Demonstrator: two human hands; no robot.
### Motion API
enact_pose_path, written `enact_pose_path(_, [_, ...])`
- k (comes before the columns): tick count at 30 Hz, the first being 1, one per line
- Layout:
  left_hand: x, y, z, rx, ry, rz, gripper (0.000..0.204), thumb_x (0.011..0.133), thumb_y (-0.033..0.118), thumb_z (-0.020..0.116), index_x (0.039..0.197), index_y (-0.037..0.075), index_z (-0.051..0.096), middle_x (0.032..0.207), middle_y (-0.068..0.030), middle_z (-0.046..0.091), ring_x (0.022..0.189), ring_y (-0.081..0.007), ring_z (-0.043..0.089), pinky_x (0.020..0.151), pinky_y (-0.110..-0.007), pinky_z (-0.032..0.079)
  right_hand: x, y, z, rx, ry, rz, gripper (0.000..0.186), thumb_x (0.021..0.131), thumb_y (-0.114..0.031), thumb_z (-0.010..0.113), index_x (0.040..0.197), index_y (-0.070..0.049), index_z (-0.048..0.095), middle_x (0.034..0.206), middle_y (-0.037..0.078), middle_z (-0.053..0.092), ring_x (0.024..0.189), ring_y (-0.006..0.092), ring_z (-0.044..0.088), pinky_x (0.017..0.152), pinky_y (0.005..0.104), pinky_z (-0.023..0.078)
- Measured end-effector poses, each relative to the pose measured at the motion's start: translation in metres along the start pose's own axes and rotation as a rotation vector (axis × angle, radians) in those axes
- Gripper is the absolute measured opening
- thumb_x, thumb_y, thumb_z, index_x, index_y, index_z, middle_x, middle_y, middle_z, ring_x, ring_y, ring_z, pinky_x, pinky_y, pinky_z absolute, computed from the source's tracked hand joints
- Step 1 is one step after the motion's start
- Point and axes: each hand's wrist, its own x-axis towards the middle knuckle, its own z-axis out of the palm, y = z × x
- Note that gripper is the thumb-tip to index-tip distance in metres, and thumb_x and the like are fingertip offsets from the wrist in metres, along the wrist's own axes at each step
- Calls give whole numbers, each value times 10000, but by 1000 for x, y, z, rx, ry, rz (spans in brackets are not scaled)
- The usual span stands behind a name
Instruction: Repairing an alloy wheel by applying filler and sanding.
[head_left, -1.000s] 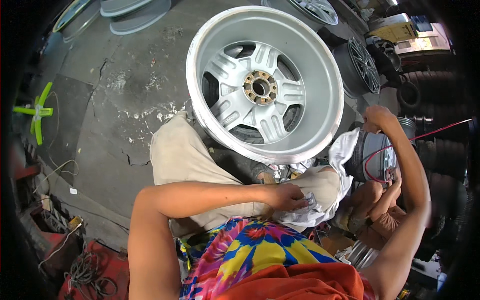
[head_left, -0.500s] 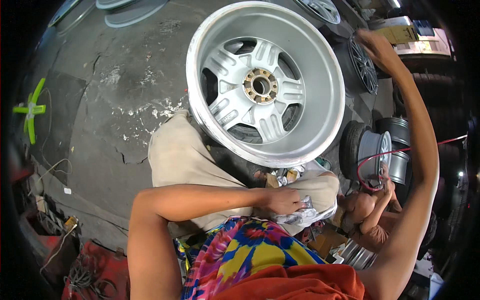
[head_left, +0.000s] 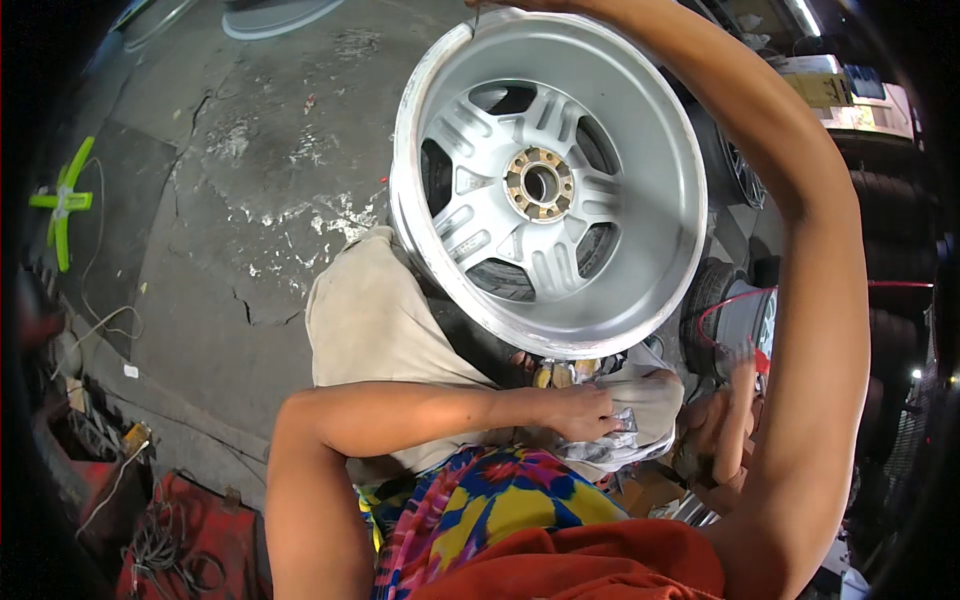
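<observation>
A large silver alloy wheel (head_left: 545,315) stands in front of my knees, its hollow barrel facing me and a brownish hub ring at its centre. My right arm reaches over to its far rim. There my right hand (head_left: 535,5) is mostly cut off by the top edge; a thin dark piece sticks down from its fingertips at the rim, its kind unclear. My left hand (head_left: 582,413) rests on my right thigh, fingers closed on a crumpled silvery-grey sheet (head_left: 625,422). Pale crumpled material (head_left: 610,450) lies under it.
At right, a co-worker's blurred hand (head_left: 740,360) is by another wheel with a tyre (head_left: 708,300), near a red hose (head_left: 715,310). More wheels (head_left: 735,165) stand behind my right arm. A green cross-shaped object (head_left: 65,203) and red boxes with cables (head_left: 190,540) are at left.
My right hand has swung left from the far right to the wheel's far rim. My left hand stays on my thigh with the crumpled sheet. The co-worker's hand has moved.
</observation>
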Motion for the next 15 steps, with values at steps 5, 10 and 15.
enact_pose_path(5, [-3, 7, -7, -60, 24, -5, 426, 988, 314, 493, 856, -62, 646, 800, -299, 631, 809, -469, 625, 760, -515, 484, -44, 14, 38, -108, -17, 126, 106, 856, -255, 548, 929, -248, 624, 1038, -23, 550, 990, 161, 514, 860, 427, 350])
enact_pose_path(10, [-3, 7, -11, -22, -10, -69, 394, 972, 319, 517, 881, -36, 663, 822, -294, 643, 825, -456, 634, 778, -511, 486, -132, 24, 88, -135, -118, 371, 115, 827, -195, 571, 791, -179, 679, 962, 17, 644, 921, 216, 613, 816, 428, 440])
enact_pose_path(15, [1, 4, -7, -31, -25, -69, 386, 978, 317, 510, 884, -27, 660, 843, -288, 647, 859, -452, 633, 794, -500, 484, -242, -20, 102, -13, -430, 807, 135, 797, -170, 589, 723, -121, 690, 755, 123, 663, 715, 292, 671, 653, 471, 505])
